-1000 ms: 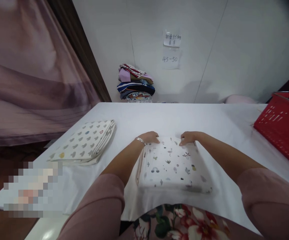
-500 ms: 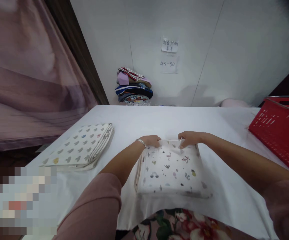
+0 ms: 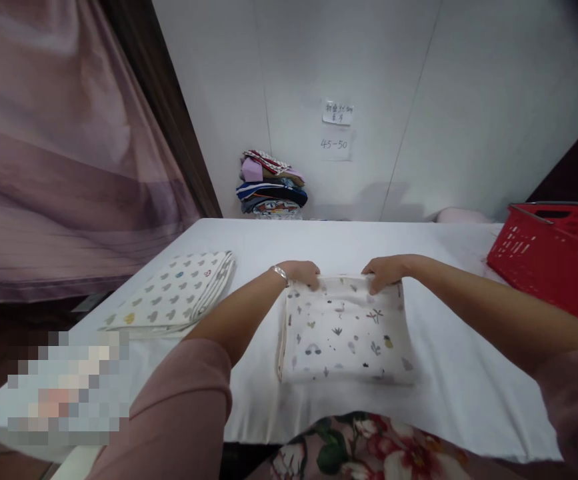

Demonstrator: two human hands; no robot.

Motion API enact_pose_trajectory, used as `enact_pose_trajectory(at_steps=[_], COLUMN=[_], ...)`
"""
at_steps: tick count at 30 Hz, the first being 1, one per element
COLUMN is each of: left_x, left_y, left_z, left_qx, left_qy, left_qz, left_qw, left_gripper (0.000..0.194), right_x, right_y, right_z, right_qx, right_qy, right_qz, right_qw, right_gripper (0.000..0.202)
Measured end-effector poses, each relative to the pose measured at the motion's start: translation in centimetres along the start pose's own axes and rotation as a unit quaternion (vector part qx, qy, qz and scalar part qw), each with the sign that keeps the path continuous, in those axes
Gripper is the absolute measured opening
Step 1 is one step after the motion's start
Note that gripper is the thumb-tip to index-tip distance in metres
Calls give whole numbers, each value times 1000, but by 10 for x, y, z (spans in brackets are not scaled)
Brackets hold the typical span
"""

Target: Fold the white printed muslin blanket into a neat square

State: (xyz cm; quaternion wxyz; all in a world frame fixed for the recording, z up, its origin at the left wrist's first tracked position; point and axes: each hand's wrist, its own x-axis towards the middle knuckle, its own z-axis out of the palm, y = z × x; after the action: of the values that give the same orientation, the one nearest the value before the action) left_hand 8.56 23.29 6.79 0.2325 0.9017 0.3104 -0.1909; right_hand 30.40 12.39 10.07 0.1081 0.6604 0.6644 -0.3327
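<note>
In front of me lies a folded white cloth (image 3: 346, 337) printed with small cacti, rainbows and plants. My left hand (image 3: 303, 272) grips the left part of its far edge, thumb on top and the other fingers hidden behind. At the right part of that same edge, my right hand (image 3: 386, 270) pinches the fabric in the same way. Stacked layers show along the cloth's left side. Beyond my left forearm sits a second folded cloth (image 3: 169, 293), white with grey mouse-head shapes.
A white-covered table (image 3: 443, 320) carries both cloths. On the right stands a red plastic basket (image 3: 549, 267). Behind the far edge, a pile of folded clothes (image 3: 273, 187) leans near the wall. Pink curtains (image 3: 69, 167) hang at the left. A blurred patch (image 3: 69, 387) covers the table's near left corner.
My view has tilted up slightly and shifted. Both hands keep hold of the cloth's far edge, and the cloth's near edge looks flatter on the table.
</note>
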Motion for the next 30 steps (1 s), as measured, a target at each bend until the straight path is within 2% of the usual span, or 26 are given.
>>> enact_pose_trajectory(at_steps=[3,6,8,9,11,13,15,17,19,20,21,23,27,30], left_x=[-33,-71,-90,-95,-94,-80,-59,-42,-32,-31,-31,-35,-46,-47], left_y=[8,18,25,28,31,30,26,23,21,21,20,18,11,6], left_z=[-33,-67,-76,-73,-51,-7,48,103,145,158,166,171,163,157], left_qx=[16,55,102,127,167,176,155,135,107,91,77,54,27,12], left_qy=[60,173,263,309,385,417,401,349,331,333,339,346,334,329], left_qz=[10,12,14,19,30,33,17,-2,-20,-27,-30,-22,26,48], left_qw=[998,983,959,943,907,891,903,928,938,938,937,937,942,943], left_gripper=[26,29,31,31,33,34,35,36,33,32,32,35,44,42], right_x=[-23,-50,-63,-66,-60,-43,-20,0,10,12,11,7,-2,-1], right_y=[-7,-12,-15,-16,-13,-3,11,26,37,40,42,44,47,49], right_z=[-26,-52,-56,-52,-27,16,70,122,161,174,181,184,168,159], right_qx=[-47,-100,-147,-173,-216,-237,-226,-205,-176,-163,-154,-143,-119,-88], right_qy=[85,222,314,357,423,450,433,377,359,359,363,360,321,300], right_qz=[-1,-15,-22,-26,-38,-53,-55,-68,-81,-83,-83,-84,-103,-105], right_qw=[995,970,938,918,879,859,871,901,913,915,915,918,934,944], right_gripper=[34,31,30,29,28,29,31,32,39,42,45,49,50,43])
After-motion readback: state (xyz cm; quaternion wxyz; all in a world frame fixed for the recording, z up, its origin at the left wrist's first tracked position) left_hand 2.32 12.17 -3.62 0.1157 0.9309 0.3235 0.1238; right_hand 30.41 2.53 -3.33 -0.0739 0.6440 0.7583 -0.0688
